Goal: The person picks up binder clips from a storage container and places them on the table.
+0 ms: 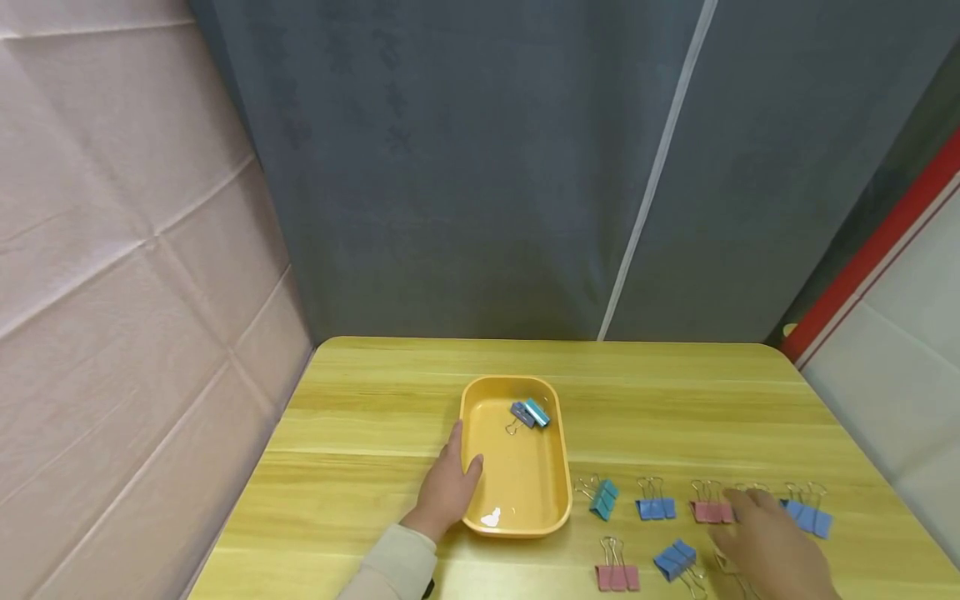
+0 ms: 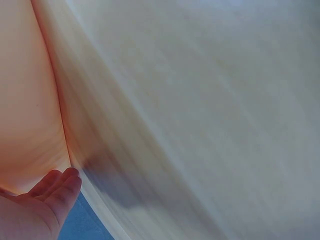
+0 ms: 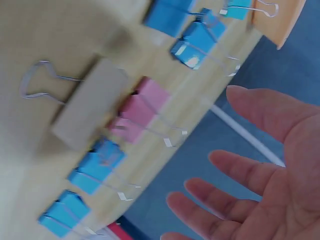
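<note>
A yellow tray [image 1: 517,492] stands on the table, with a blue-grey binder clip [image 1: 522,414] and a teal binder clip [image 1: 537,412] in its far right corner. My left hand [image 1: 446,487] holds the tray's left side, thumb over the rim and fingers along the outer wall. Over the clips on the right, my right hand [image 1: 776,542] hovers with spread fingers and nothing in them. Near its fingertips is a pink binder clip [image 1: 711,512]; a blue binder clip [image 1: 808,517] lies just beyond. A pale clip [image 3: 92,102] looms close in the right wrist view.
Between tray and right hand lie a teal clip [image 1: 604,500], a blue clip [image 1: 656,509], another pink clip [image 1: 617,577] and a tilted blue clip [image 1: 675,560]. A dark curtain [image 1: 465,183] hangs behind the wooden table [image 1: 360,417]. A pale cloth wall [image 1: 135,317] borders the left.
</note>
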`<action>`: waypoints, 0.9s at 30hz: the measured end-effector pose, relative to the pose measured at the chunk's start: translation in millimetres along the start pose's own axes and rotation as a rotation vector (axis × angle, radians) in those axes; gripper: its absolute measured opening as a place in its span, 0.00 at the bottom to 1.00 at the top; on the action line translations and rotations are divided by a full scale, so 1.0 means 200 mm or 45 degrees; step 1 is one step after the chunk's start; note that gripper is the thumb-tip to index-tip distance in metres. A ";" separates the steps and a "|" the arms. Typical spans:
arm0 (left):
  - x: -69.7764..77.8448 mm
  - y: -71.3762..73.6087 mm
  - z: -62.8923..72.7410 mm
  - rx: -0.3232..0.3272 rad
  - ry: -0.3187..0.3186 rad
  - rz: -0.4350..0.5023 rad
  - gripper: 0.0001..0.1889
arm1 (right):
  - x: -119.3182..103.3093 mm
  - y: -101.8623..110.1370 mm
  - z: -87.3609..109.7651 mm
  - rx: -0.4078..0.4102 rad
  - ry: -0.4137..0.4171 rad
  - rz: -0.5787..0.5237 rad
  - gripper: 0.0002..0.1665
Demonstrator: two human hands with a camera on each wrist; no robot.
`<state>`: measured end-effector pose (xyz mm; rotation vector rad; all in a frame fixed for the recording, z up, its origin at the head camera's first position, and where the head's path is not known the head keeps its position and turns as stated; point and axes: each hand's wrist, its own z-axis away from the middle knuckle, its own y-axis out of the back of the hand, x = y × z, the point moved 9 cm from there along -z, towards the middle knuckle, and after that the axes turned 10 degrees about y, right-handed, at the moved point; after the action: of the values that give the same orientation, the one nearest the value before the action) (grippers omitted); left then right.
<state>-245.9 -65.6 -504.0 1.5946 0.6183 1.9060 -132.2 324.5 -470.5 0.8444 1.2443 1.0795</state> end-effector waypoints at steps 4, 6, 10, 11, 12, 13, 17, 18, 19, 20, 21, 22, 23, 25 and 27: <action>0.00 0.00 0.00 0.002 -0.003 0.000 0.37 | -0.12 0.11 -0.02 0.188 0.098 0.081 0.40; 0.00 0.00 0.00 0.004 -0.003 0.000 0.36 | -0.19 0.15 -0.03 0.267 0.136 0.134 0.38; 0.00 0.00 0.00 0.008 -0.007 -0.002 0.36 | -0.29 0.19 -0.08 0.314 0.171 0.178 0.40; 0.00 0.00 0.00 0.009 -0.005 -0.003 0.36 | -0.31 0.19 -0.09 0.317 0.182 0.181 0.40; 0.00 0.00 0.00 0.010 -0.006 -0.003 0.36 | -0.33 0.20 -0.10 0.322 0.195 0.180 0.41; 0.00 0.00 0.00 0.011 -0.006 -0.005 0.36 | -0.36 0.20 -0.11 0.337 0.217 0.183 0.40; 0.00 0.00 0.00 0.011 -0.004 -0.007 0.36 | -0.46 0.22 -0.13 0.416 0.316 0.193 0.39; 0.00 0.00 0.00 0.009 -0.005 -0.005 0.36 | -0.48 0.23 -0.14 0.433 0.336 0.197 0.39; 0.00 0.00 0.00 0.008 -0.005 -0.002 0.36 | -0.50 0.23 -0.15 0.450 0.357 0.203 0.39; 0.00 0.00 0.00 0.006 -0.006 0.002 0.36 | -0.53 0.24 -0.15 0.461 0.375 0.211 0.39; 0.00 0.00 0.00 0.003 -0.007 0.007 0.36 | -0.55 0.25 -0.16 0.471 0.396 0.221 0.39; 0.01 0.00 0.01 0.002 -0.008 0.012 0.36 | -0.57 0.25 -0.17 0.478 0.412 0.231 0.40; 0.01 0.00 0.01 0.001 -0.008 0.014 0.36 | -0.59 0.26 -0.18 0.480 0.428 0.243 0.40; 0.01 0.00 0.01 0.000 -0.011 0.014 0.36 | -0.63 0.26 -0.21 0.488 0.458 0.263 0.40; 0.01 0.00 0.01 0.000 -0.012 0.006 0.36 | -0.66 0.27 -0.23 0.495 0.487 0.277 0.41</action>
<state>-244.9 -64.1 -501.9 1.6055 0.6114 1.9013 -185.0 211.6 -386.8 1.1208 1.7514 1.2307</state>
